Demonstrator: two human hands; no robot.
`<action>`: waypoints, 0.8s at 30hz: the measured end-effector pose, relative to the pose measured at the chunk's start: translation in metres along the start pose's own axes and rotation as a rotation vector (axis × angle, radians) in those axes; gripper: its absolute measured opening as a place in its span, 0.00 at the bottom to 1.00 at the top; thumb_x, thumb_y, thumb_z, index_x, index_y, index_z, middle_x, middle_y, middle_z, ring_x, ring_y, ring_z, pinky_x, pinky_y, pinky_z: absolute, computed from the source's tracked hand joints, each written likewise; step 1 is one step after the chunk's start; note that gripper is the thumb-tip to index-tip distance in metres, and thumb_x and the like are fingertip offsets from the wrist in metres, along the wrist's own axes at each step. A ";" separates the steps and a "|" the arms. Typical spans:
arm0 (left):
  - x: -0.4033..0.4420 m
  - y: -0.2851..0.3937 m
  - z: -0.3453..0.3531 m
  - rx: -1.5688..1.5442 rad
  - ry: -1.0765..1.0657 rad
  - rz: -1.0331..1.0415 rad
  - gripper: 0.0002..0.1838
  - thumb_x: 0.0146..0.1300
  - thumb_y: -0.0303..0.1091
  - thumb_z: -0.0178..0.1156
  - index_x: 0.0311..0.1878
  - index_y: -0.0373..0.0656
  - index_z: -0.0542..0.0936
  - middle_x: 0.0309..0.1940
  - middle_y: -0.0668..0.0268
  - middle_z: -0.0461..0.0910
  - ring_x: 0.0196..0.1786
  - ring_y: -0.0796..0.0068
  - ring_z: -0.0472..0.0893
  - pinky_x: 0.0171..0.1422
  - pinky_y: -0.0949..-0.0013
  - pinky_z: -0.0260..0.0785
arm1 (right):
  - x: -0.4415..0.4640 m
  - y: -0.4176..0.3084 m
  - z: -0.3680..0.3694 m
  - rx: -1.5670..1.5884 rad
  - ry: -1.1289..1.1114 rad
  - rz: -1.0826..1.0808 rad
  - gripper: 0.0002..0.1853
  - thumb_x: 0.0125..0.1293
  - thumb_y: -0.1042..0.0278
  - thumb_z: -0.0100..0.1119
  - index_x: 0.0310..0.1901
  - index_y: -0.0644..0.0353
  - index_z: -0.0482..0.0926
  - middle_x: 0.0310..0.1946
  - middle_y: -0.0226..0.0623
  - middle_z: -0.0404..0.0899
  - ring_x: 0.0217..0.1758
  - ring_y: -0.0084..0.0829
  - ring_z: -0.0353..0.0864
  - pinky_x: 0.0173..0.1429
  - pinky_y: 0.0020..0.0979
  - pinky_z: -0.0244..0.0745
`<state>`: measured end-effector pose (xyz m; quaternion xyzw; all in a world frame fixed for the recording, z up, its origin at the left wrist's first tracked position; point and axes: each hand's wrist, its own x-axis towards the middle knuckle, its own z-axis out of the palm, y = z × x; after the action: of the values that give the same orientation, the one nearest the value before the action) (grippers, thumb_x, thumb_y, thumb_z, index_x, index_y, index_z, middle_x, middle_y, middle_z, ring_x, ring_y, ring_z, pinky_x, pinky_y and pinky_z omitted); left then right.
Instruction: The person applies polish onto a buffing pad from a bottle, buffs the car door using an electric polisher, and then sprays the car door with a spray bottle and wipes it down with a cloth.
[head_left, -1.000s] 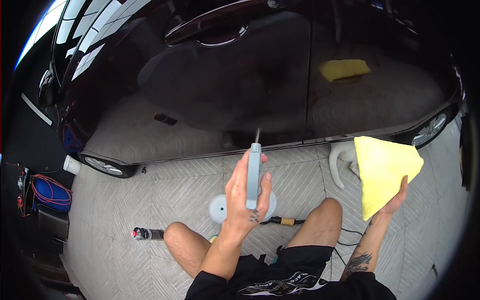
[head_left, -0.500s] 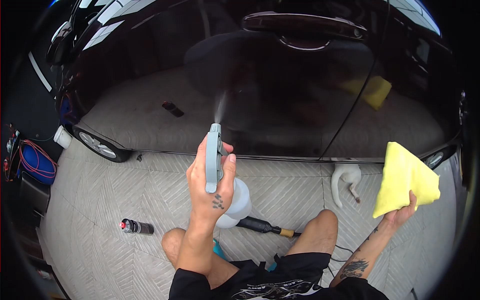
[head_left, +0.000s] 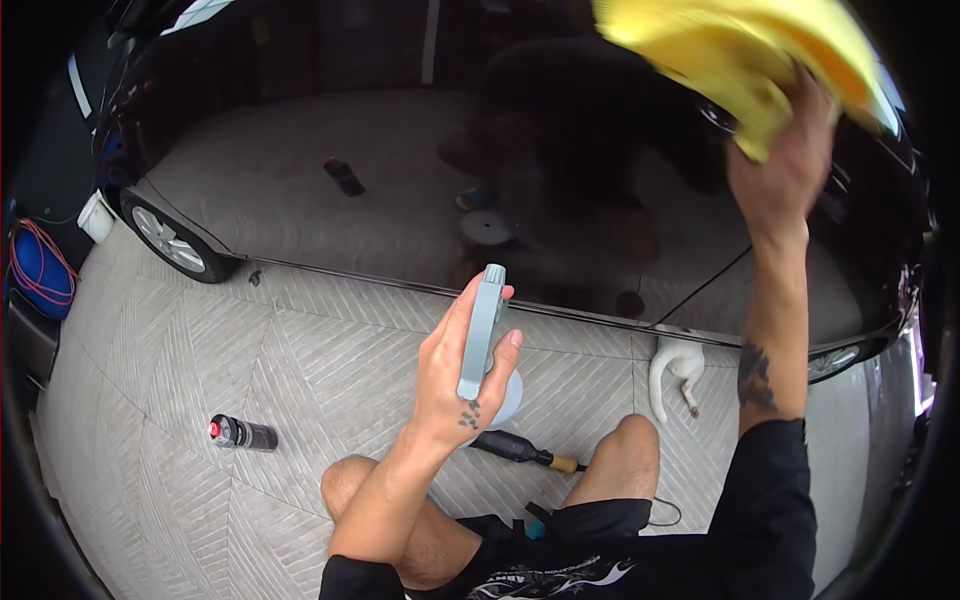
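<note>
My left hand (head_left: 450, 365) is wrapped round the grey trigger head of a spray bottle (head_left: 483, 335), its nozzle pointing at the dark car door (head_left: 400, 200). The bottle's pale body shows only in part below my fingers. My right hand (head_left: 785, 165) is raised at the upper right and grips a yellow cloth (head_left: 740, 50), blurred by motion, in front of the upper part of the car's side. The cloth hides part of the door handle area. Whether it touches the paint I cannot tell.
A black bottle with a red cap (head_left: 243, 433) lies on the tiled floor. A black corded tool (head_left: 515, 447) rests between my legs. A white animal (head_left: 678, 370) is partly under the car. A white bucket (head_left: 96, 218) and a blue container (head_left: 42, 270) stand far left.
My right hand has swung up from low right with the yellow cloth, which is now spread out. My left hand has moved slightly right and the spray from the nozzle no longer shows.
</note>
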<state>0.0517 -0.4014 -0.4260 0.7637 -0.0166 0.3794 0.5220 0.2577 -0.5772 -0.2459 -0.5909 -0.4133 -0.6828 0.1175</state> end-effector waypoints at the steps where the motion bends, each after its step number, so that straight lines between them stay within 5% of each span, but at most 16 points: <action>1: -0.004 -0.003 -0.004 -0.007 0.013 -0.059 0.28 0.62 0.23 0.62 0.66 0.31 0.68 0.50 0.51 0.81 0.40 0.68 0.83 0.46 0.68 0.75 | 0.023 -0.018 0.021 0.019 -0.091 -0.148 0.29 0.47 0.83 0.63 0.56 0.63 0.75 0.49 0.50 0.78 0.58 0.53 0.74 0.64 0.46 0.68; 2: -0.007 -0.006 -0.008 -0.017 0.026 -0.120 0.28 0.62 0.23 0.61 0.66 0.31 0.68 0.50 0.51 0.81 0.43 0.66 0.84 0.49 0.67 0.75 | 0.038 -0.033 0.038 -0.034 -0.297 -0.206 0.24 0.49 0.80 0.62 0.52 0.59 0.78 0.52 0.46 0.78 0.59 0.50 0.74 0.64 0.43 0.67; 3: -0.009 -0.008 -0.012 -0.025 0.007 -0.163 0.28 0.61 0.24 0.62 0.66 0.31 0.68 0.50 0.51 0.81 0.46 0.62 0.84 0.51 0.65 0.75 | 0.054 -0.061 0.046 -0.116 -0.466 -0.222 0.16 0.62 0.66 0.58 0.51 0.57 0.78 0.66 0.52 0.68 0.67 0.55 0.67 0.72 0.48 0.59; 4: -0.011 -0.009 -0.015 -0.027 0.006 -0.182 0.28 0.61 0.24 0.62 0.66 0.31 0.68 0.50 0.51 0.81 0.46 0.62 0.84 0.51 0.65 0.75 | 0.050 -0.071 0.065 -0.008 -0.452 -0.282 0.22 0.56 0.69 0.59 0.55 0.57 0.78 0.72 0.52 0.60 0.76 0.53 0.54 0.77 0.51 0.49; 5: -0.009 -0.011 -0.017 -0.009 0.008 -0.147 0.28 0.61 0.24 0.62 0.65 0.31 0.69 0.50 0.50 0.81 0.47 0.61 0.84 0.51 0.65 0.75 | 0.041 -0.079 0.087 0.122 -0.412 -0.319 0.27 0.56 0.69 0.58 0.60 0.56 0.75 0.71 0.52 0.61 0.75 0.55 0.56 0.76 0.52 0.50; 6: -0.008 -0.011 -0.020 0.006 0.006 -0.118 0.28 0.61 0.24 0.62 0.65 0.30 0.69 0.50 0.50 0.81 0.48 0.60 0.84 0.52 0.64 0.75 | 0.014 -0.094 0.101 0.349 -0.546 -0.041 0.11 0.55 0.73 0.59 0.42 0.54 0.81 0.53 0.34 0.79 0.55 0.44 0.76 0.65 0.44 0.66; 7: -0.006 -0.009 -0.022 -0.004 -0.013 -0.148 0.28 0.61 0.24 0.62 0.64 0.30 0.70 0.50 0.49 0.81 0.49 0.59 0.84 0.52 0.64 0.75 | -0.008 -0.105 0.110 0.155 -0.239 -0.290 0.06 0.58 0.69 0.58 0.37 0.51 0.81 0.59 0.29 0.77 0.60 0.40 0.75 0.69 0.48 0.61; 10: -0.007 -0.007 -0.027 -0.011 -0.032 -0.201 0.25 0.61 0.23 0.61 0.63 0.32 0.71 0.51 0.55 0.81 0.55 0.62 0.82 0.56 0.62 0.77 | -0.125 -0.133 0.101 0.357 -0.458 -0.311 0.02 0.59 0.68 0.57 0.32 0.50 0.79 0.66 0.24 0.72 0.72 0.34 0.67 0.76 0.54 0.55; 12: -0.015 -0.007 -0.030 -0.013 -0.042 -0.218 0.25 0.61 0.23 0.61 0.62 0.32 0.72 0.51 0.55 0.82 0.54 0.62 0.82 0.56 0.61 0.77 | -0.192 -0.124 0.073 0.451 -0.756 -0.477 0.05 0.58 0.67 0.57 0.35 0.54 0.78 0.66 0.27 0.73 0.72 0.30 0.66 0.78 0.52 0.54; 16: -0.020 -0.002 -0.034 0.072 0.002 -0.165 0.24 0.59 0.23 0.62 0.60 0.32 0.73 0.49 0.55 0.83 0.50 0.63 0.84 0.54 0.61 0.78 | -0.105 -0.092 0.064 0.291 -0.723 -0.451 0.09 0.57 0.68 0.59 0.41 0.56 0.79 0.61 0.31 0.76 0.66 0.33 0.72 0.74 0.44 0.60; 18: -0.022 0.009 -0.035 0.086 -0.028 -0.188 0.25 0.59 0.23 0.62 0.61 0.30 0.72 0.48 0.52 0.82 0.48 0.60 0.84 0.53 0.63 0.76 | -0.028 -0.088 0.068 0.016 -0.352 -0.211 0.11 0.57 0.70 0.58 0.43 0.58 0.80 0.58 0.33 0.79 0.64 0.35 0.73 0.72 0.44 0.60; 20: -0.019 0.009 -0.034 0.109 -0.057 -0.177 0.27 0.59 0.23 0.62 0.63 0.29 0.71 0.46 0.49 0.81 0.47 0.58 0.84 0.52 0.64 0.75 | -0.018 -0.093 0.076 0.196 -0.474 0.097 0.13 0.58 0.70 0.58 0.45 0.60 0.79 0.56 0.33 0.81 0.66 0.38 0.72 0.72 0.48 0.57; 21: -0.019 0.008 -0.032 0.124 -0.037 -0.188 0.25 0.59 0.23 0.62 0.61 0.31 0.72 0.47 0.53 0.82 0.47 0.61 0.84 0.52 0.64 0.76 | -0.051 -0.102 0.090 0.210 -0.289 -0.119 0.15 0.58 0.69 0.57 0.48 0.59 0.80 0.61 0.34 0.78 0.68 0.38 0.70 0.74 0.49 0.56; 23: -0.017 0.001 -0.029 0.134 -0.023 -0.180 0.22 0.59 0.23 0.62 0.58 0.33 0.74 0.47 0.56 0.83 0.47 0.64 0.84 0.53 0.63 0.78 | -0.153 -0.128 0.073 0.196 -0.641 -0.274 0.22 0.63 0.68 0.50 0.59 0.58 0.77 0.69 0.35 0.68 0.75 0.32 0.63 0.79 0.48 0.50; 24: -0.018 -0.004 -0.027 0.135 -0.023 -0.214 0.22 0.59 0.23 0.62 0.58 0.33 0.75 0.46 0.57 0.83 0.47 0.66 0.84 0.52 0.63 0.78 | -0.213 -0.118 0.061 0.390 -0.772 -0.471 0.22 0.63 0.68 0.50 0.58 0.59 0.76 0.63 0.35 0.74 0.71 0.38 0.67 0.78 0.42 0.56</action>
<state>0.0250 -0.3841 -0.4358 0.7988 0.0844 0.3129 0.5069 0.2833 -0.5297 -0.4911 -0.6582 -0.6693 -0.3318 -0.0933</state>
